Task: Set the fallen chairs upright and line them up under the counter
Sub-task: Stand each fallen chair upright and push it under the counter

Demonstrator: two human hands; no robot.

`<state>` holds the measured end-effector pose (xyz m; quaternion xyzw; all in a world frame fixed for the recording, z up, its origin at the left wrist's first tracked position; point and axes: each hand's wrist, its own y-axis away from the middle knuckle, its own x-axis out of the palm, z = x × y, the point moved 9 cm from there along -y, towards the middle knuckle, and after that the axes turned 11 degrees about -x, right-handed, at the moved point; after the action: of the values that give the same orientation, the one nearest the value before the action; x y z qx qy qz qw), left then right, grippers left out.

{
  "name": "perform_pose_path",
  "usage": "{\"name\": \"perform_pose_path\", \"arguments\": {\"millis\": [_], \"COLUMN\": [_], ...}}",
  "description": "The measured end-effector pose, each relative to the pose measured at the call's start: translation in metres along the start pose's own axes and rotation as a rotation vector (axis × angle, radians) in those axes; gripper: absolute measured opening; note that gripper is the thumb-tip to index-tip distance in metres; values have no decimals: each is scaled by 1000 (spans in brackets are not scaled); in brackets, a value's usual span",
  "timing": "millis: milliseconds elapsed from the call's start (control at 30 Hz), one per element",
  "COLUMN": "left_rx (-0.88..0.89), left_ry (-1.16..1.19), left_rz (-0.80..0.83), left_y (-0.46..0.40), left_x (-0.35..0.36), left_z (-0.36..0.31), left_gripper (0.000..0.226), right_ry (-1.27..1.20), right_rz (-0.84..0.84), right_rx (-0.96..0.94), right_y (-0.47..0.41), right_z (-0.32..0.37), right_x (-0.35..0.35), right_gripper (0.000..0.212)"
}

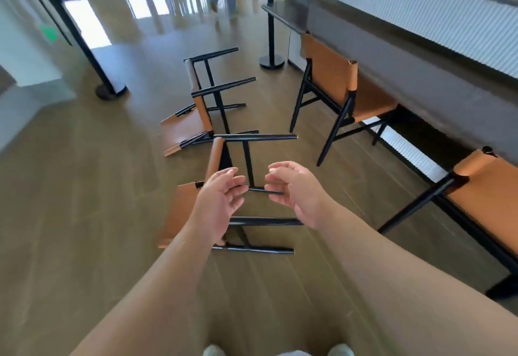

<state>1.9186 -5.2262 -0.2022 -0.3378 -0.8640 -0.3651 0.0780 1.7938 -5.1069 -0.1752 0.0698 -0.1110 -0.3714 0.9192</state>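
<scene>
Nearest fallen chair [193,210]: lies on its side, centre frame, tan seat and back to the left, black legs pointing right, resting on the wood floor [70,201]. Second fallen chair [196,112]: just beyond it, upper centre, same attitude, legs to the right; its backrest end sits close to the first chair's top leg.

Left hand [221,204]: fingers spread and curled, nothing gripped, hovering over the near chair's frame. Right hand [294,190]: likewise open, fingers curled inward, holding nothing; contact w/ chair rails cannot be confirmed. Hands sit near each other, palms facing.

Upright chair [333,86]: right of centre, seat partly under the desk [350,25]. Another upright chair [482,196]: right edge, also at the desk, partly cut off.

Background: black belt barrier w/ two posts [269,19], upper frame; a person's legs beyond it, top centre.
</scene>
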Motion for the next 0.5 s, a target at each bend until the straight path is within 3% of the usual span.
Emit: {"name": "perform_pose_path", "arguments": {"millis": [267, 500], "left_rx": [58, 131], "left_ry": [59, 133], "left_rz": [-59, -132], "left_y": [17, 41], "left_x": [-183, -282], "left_z": [-69, -108], "left_gripper": [21, 17], "right_ry": [44, 135], "right_rz": [147, 244], "right_rx": [38, 71], "right_y": [-20, -29], "right_z": [-39, -58], "right_x": [193, 297], "right_gripper": [18, 17]}}
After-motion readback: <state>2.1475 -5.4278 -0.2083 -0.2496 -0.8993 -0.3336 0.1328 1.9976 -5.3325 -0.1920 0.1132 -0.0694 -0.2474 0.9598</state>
